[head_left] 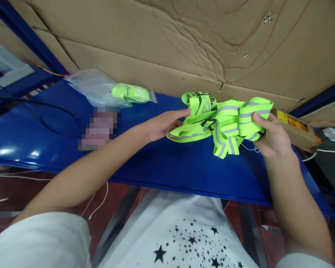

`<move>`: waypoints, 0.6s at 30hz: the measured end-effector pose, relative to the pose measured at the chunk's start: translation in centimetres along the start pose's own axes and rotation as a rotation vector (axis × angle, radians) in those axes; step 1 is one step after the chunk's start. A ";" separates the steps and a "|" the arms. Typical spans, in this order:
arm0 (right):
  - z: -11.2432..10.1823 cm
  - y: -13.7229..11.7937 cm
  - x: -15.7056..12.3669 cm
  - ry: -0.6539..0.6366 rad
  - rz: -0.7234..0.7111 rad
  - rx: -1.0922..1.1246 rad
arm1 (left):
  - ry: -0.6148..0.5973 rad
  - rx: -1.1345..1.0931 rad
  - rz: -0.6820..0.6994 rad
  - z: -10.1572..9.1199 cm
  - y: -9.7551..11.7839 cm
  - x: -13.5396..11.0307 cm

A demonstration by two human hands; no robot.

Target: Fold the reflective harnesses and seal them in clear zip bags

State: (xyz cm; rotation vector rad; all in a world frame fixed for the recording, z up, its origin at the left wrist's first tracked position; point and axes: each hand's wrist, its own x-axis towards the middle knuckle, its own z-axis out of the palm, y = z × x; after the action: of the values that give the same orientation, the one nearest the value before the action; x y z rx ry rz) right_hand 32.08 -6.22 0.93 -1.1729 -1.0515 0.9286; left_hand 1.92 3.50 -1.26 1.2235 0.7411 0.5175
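Note:
A neon yellow-green reflective strap harness (227,117) with grey stripes and black buckles is held up over the blue table, bunched in loops. My right hand (273,134) grips its folded right end, thumb on top and fingers beneath. On the other side, my left hand (167,124) is closed on the left loops, its fingertips partly hidden by the strap. Short strap ends hang down in the middle, between the two hands.
On the blue table (167,167), clear plastic bags (92,87) and a bagged neon-green bundle (131,93) lie at back left. A pixelated pinkish object (99,130) is near my left forearm. A cardboard box (296,130) stands right. Cardboard (128,33) backs the table; black cables (30,99) cross left.

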 end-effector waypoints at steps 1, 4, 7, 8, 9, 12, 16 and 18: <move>0.0 0.0 0.0 0.001 -0.009 0.016 | 0.003 0.039 0.025 -0.1 0.3 -0.2; 0.0 -0.2 0.0 0.005 -0.012 0.044 | -0.024 0.312 0.169 -0.3 0.8 -0.7; 0.2 -0.1 0.1 0.039 -0.008 0.041 | -0.028 0.558 0.281 -1.0 0.2 -0.4; 0.3 0.0 0.1 0.049 -0.010 0.036 | 0.032 0.637 0.322 -1.3 -0.2 0.0; 0.4 0.1 0.1 0.054 -0.015 0.028 | 0.110 0.725 0.365 -1.6 -0.6 0.4; 0.8 0.4 -0.1 0.041 -0.066 -0.013 | 0.228 0.917 0.457 -2.6 -1.9 1.6; 1.1 0.4 -0.9 -0.013 -0.208 -0.081 | 0.005 0.791 0.572 -2.2 -2.0 1.2; 1.4 0.0 -1.6 -0.064 -0.282 -0.158 | -0.076 0.659 0.715 -0.9 -1.1 -0.1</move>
State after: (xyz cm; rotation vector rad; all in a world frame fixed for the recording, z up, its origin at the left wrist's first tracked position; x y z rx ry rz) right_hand 30.32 -7.39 0.83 -1.0932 -1.3229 0.6749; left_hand 1.13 3.76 -2.48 2.1365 0.3906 0.8346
